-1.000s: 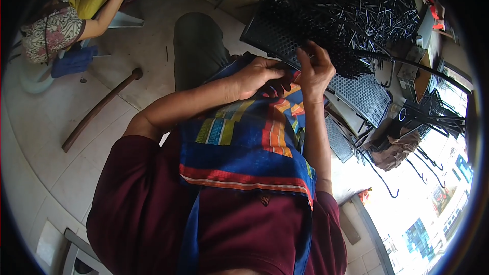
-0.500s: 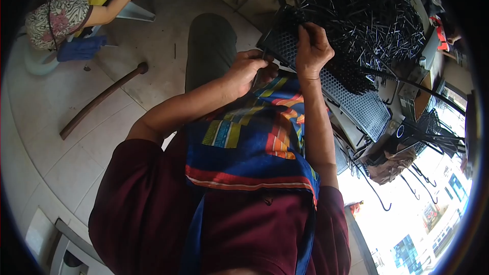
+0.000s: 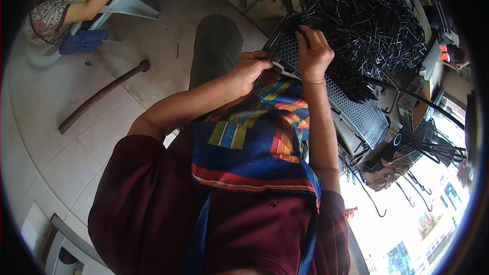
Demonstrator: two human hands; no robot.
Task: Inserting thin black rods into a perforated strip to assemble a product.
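My left hand (image 3: 250, 70) is closed around a few thin black rods (image 3: 275, 35), which stick up past its fingers beside the left edge of a perforated tray (image 3: 359, 112). Above the far part of that tray, my right hand (image 3: 316, 56) is pinched, its fingertips among dark rods; whatever it grips is too dark to make out. The tray has a grid of small round holes. Upright black rods (image 3: 354, 84) fill a dense patch of it, right of my right wrist. Farther back lies a large heap of loose black rods (image 3: 367, 15).
On the floor at left lies a curved wooden handle (image 3: 102, 97). A co-worker in a patterned top (image 3: 46, 18) sits at the far left, beside a blue cloth (image 3: 84, 42). Black metal hooks (image 3: 374, 198) and a brown crumpled bag (image 3: 387, 170) hang at right. A multicoloured apron (image 3: 254, 142) covers my lap.
The rods at my left hand now show more plainly, slanting up along the tray edge. My right hand stays pinched over the tray. The co-worker's arm has shifted left in view.
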